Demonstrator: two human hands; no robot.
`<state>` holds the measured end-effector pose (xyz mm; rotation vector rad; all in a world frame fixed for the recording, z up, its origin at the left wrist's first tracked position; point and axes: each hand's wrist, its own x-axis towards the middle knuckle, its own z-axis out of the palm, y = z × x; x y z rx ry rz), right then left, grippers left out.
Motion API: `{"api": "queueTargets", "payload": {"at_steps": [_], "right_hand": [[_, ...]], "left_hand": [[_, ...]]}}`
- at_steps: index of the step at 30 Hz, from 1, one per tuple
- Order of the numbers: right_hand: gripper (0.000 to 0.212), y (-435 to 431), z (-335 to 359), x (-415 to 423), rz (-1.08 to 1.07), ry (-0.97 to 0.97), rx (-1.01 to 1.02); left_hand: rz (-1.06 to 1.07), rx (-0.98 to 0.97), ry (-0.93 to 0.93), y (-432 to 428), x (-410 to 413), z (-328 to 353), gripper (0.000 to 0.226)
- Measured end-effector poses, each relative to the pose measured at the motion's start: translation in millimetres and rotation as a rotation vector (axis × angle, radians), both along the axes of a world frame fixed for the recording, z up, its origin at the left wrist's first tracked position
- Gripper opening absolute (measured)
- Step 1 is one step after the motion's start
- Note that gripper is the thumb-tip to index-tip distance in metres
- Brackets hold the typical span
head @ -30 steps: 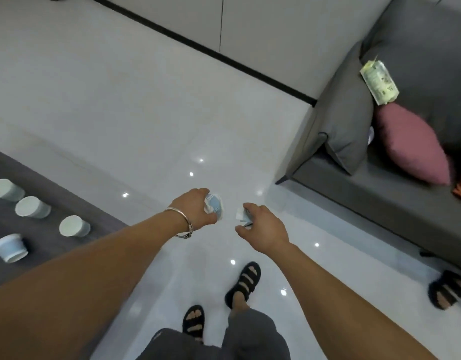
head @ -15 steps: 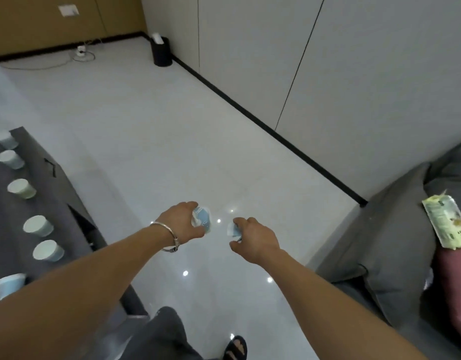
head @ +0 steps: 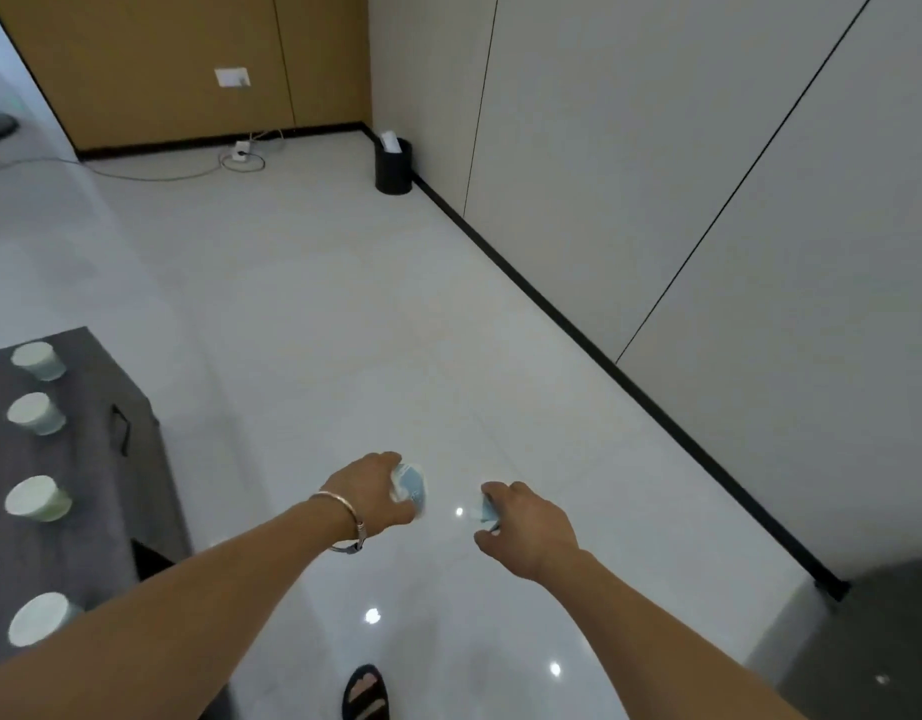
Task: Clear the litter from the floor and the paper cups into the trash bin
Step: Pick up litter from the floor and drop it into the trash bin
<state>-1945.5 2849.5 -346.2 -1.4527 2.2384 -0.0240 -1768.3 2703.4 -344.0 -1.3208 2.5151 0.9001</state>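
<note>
My left hand point(head: 368, 493) grips a crumpled pale blue-and-white paper cup point(head: 411, 488) at waist height over the floor. My right hand point(head: 526, 522) grips a smaller crushed blue-white piece of litter point(head: 486, 509), mostly hidden by the fingers. Far ahead a black trash bin point(head: 393, 168) stands in the corner by the wall, with something white sticking out of its top. Several paper cups stand on the dark table point(head: 90, 485) at my left, one of them here point(head: 38, 498).
A white socket block with a looped cable point(head: 241, 155) lies on the floor by the wooden wall. A black skirting point(head: 604, 350) runs along the right wall. A grey sofa corner point(head: 874, 631) sits at the lower right. My sandalled foot point(head: 365, 693) shows below.
The view has swung up and away from the sofa toward the far corner, so the trash bin now shows nearer the centre. Both hands keep their hold on the crumpled pieces.
</note>
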Motion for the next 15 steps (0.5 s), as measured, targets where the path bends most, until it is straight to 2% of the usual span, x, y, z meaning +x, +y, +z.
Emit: {"api": "queueTargets", "payload": {"at_steps": [3, 7, 15], "right_hand": [[0.049, -60, 7, -23, 0.014, 0.005, -0.016], [0.044, -138, 13, -63, 0.064, 0.029, -0.030], [0.048, -331, 28, -171, 0.194, 0.089, -0.093]], "left_hand": [[0.012, -0.042, 0.028, -65, -22, 14, 0.062], [0.017, -0.055, 0.020, -137, -61, 16, 0.046], [0.104, -0.148, 0.021, -290, -153, 40, 0.049]]}}
